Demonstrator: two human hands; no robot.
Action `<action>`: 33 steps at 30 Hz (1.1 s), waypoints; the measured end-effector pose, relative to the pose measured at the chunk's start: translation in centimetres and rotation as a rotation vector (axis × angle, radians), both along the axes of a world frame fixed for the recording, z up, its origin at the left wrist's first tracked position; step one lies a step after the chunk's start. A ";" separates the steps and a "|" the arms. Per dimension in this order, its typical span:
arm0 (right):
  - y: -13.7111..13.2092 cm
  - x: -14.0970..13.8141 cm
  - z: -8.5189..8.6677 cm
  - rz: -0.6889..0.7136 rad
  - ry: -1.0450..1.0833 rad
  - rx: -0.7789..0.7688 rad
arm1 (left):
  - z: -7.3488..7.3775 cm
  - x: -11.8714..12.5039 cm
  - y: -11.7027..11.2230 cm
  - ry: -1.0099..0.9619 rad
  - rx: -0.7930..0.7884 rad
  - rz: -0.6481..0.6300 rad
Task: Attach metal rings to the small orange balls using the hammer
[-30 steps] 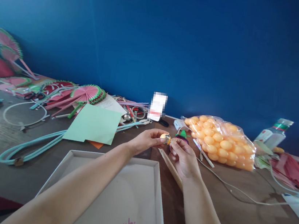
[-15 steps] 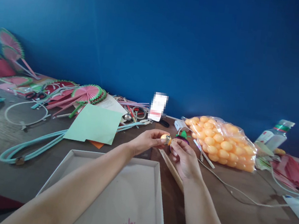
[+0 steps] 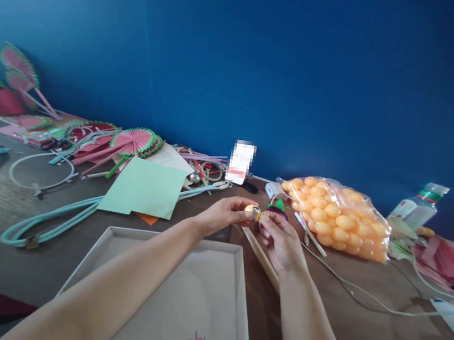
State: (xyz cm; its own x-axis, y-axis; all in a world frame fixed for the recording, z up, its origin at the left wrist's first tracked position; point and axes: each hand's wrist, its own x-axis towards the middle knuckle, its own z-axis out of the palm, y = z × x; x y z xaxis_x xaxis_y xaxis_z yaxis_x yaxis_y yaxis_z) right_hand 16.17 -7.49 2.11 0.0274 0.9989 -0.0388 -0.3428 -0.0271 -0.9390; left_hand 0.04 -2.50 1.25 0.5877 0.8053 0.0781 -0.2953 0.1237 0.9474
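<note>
My left hand point(image 3: 221, 215) pinches a small orange ball point(image 3: 252, 212) with a shiny patch on it, held above the brown table. My right hand point(image 3: 280, 238) is closed against the ball's right side, fingertips touching it; what those fingers hold is hidden. Just behind the hands lies a small green and purple piece point(image 3: 277, 205). A thin wooden stick point(image 3: 261, 257) lies on the table under my right hand. A white shallow box lid point(image 3: 85, 263) sits below my forearms.
A clear bag of orange balls point(image 3: 338, 215) lies at the right, with a plastic bottle point(image 3: 417, 206) behind it. A pale green sheet point(image 3: 145, 188), teal tubing point(image 3: 49, 216), a white ring point(image 3: 40, 170) and pink folded fans point(image 3: 134, 141) cover the left. A white cable point(image 3: 361, 292) crosses the right.
Hands and ball stay in place; the view has shifted very slightly. Nothing else has visibly changed.
</note>
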 end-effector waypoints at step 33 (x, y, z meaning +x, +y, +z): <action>0.2 0.0 -0.9 0.075 0.115 -0.018 | -0.1 0.1 -0.1 -0.051 0.016 -0.005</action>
